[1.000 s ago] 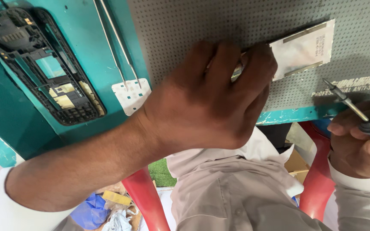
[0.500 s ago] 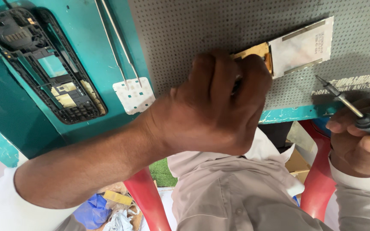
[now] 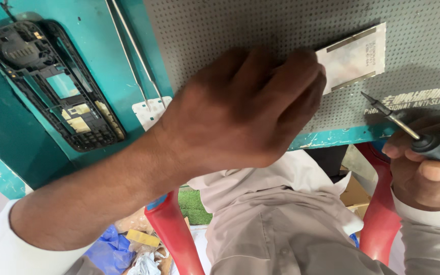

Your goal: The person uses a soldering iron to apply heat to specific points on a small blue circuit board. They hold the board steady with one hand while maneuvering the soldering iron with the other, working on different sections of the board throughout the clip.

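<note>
The left hand [image 3: 245,109] presses curled fingers onto a flat white rectangular screen part [image 3: 355,58] lying on the grey perforated mat [image 3: 230,25]. The right hand [image 3: 426,163] grips a black-handled soldering iron [image 3: 408,132] just beside it.

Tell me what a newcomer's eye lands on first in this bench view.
The left hand fills the middle, pressed flat on the grey dotted mat with its fingertips at a small pale rectangular part. At the right edge, the right hand grips a thin-tipped tool pointing toward that part. At far left, a stripped black phone frame lies on the teal bench.
</note>
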